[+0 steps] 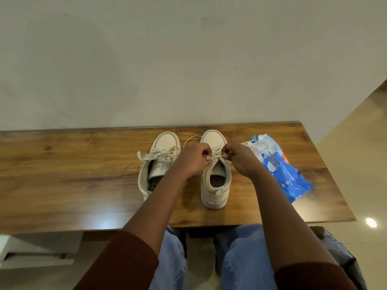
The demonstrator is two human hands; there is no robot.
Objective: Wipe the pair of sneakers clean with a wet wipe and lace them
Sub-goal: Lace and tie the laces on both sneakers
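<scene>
On the wooden table (62, 174) I see the left sneaker (165, 141), toe toward 12 o'clock, its loose laces (159, 155) sprawled across the tongue. At its 3 o'clock the left hand (191, 159) pinches, with curled fingers, the lace (216, 156) of the right sneaker (213, 193), which stands just beside the first. The right hand (240, 158) pinches the same lace from 3 o'clock. A blue wet wipe pack (287, 176) lies at that sneaker's 3 o'clock, apart from it.

wall (188, 59): plain pale | table (62, 174): dark wood | floor (356, 143): glossy beige, light glare
</scene>
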